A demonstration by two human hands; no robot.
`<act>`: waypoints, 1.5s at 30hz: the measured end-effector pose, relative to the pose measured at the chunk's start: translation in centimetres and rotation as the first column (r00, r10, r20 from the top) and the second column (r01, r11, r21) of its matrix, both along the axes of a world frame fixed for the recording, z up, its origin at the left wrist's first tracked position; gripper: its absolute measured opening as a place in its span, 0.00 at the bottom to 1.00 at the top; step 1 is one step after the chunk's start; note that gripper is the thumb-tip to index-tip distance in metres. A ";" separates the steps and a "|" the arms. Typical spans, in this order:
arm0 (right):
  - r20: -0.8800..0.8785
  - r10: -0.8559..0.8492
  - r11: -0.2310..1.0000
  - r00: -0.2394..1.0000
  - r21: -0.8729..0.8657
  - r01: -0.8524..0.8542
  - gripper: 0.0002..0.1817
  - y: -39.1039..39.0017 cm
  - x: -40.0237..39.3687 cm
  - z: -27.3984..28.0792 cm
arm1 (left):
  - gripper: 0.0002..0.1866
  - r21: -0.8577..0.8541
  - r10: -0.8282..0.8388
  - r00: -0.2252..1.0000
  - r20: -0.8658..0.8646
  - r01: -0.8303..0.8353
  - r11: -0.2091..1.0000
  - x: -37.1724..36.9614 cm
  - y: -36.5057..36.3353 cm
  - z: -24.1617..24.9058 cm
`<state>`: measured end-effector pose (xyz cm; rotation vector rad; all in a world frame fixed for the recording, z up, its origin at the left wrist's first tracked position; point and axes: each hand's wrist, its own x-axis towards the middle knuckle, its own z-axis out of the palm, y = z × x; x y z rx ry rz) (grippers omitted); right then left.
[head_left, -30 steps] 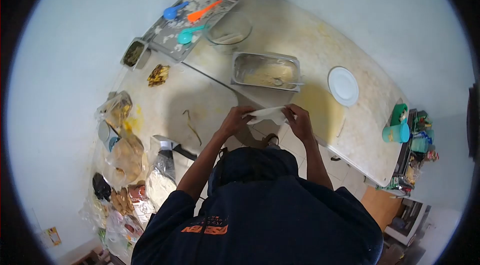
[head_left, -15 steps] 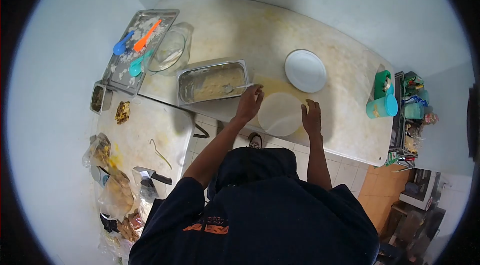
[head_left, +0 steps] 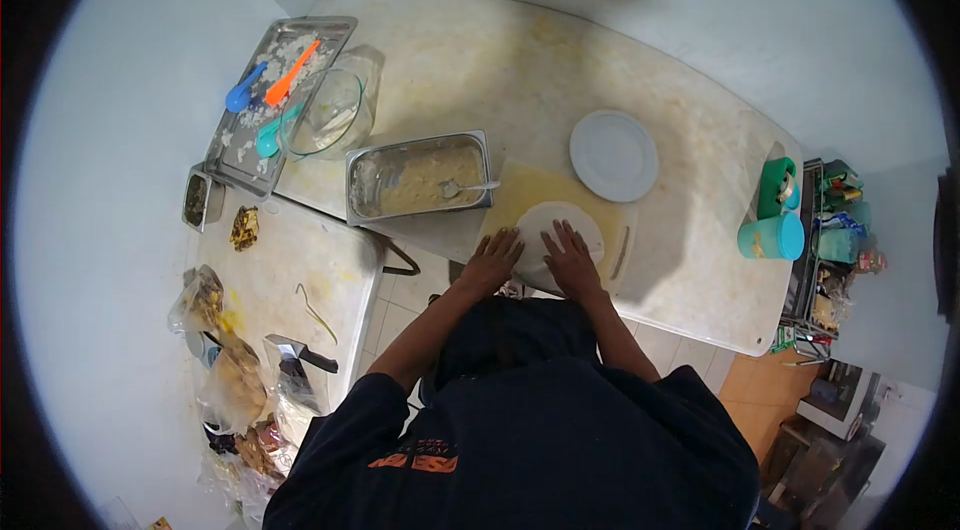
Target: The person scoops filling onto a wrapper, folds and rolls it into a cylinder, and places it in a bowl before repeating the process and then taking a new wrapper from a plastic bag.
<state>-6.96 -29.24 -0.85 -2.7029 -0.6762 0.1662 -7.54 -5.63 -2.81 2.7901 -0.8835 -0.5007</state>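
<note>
A thin, whitish round sheet [head_left: 573,215], perhaps a wrapper, lies on a yellowish cutting board [head_left: 535,180] at the table's front edge. My left hand [head_left: 490,265] rests at its left side with the fingers stretched forward. Lying palm down on the sheet's middle, my right hand [head_left: 572,260] has its fingers spread. Neither hand grips anything. Left of the board stands a steel pan [head_left: 352,192] holding a pale, creamy mixture [head_left: 415,180], with a spoon [head_left: 470,188] leaning on its rim. A white plate [head_left: 613,155] sits just beyond the board.
At far left are a glass bowl [head_left: 330,110] and a metal tray [head_left: 262,170] with coloured spoons. A knife [head_left: 305,354] and plastic bags [head_left: 235,385] lie on the side table. Turquoise-lidded containers [head_left: 772,237] stand at right, beside a rack [head_left: 815,240].
Both hands have come down closer to my body, and the right one moved left onto the sheet. The sheet, spread between my hands before, now lies under them. The spoon has shifted slightly.
</note>
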 end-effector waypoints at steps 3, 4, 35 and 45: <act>-0.057 0.079 0.992 0.995 -0.096 -0.085 0.32 1.4 1.5 -1.0 | 0.43 0.051 0.042 0.997 -0.061 -0.039 0.998 0.1 0.3 0.9; -0.061 0.078 0.990 0.995 -0.112 -0.084 0.33 1.7 1.8 -1.4 | 0.44 0.060 0.065 0.994 -0.088 -0.060 0.996 0.1 0.4 1.3; 0.042 0.129 0.966 0.991 -0.229 -0.116 0.11 15.7 15.8 3.1 | 0.25 -0.565 0.786 0.109 -0.608 -0.756 -0.332 1.2 25.1 -2.9; 0.020 0.097 0.990 0.995 -0.107 -0.094 0.17 18.5 18.7 3.5 | 0.13 -0.364 0.590 0.056 -0.805 -0.833 -0.417 0.3 22.8 3.2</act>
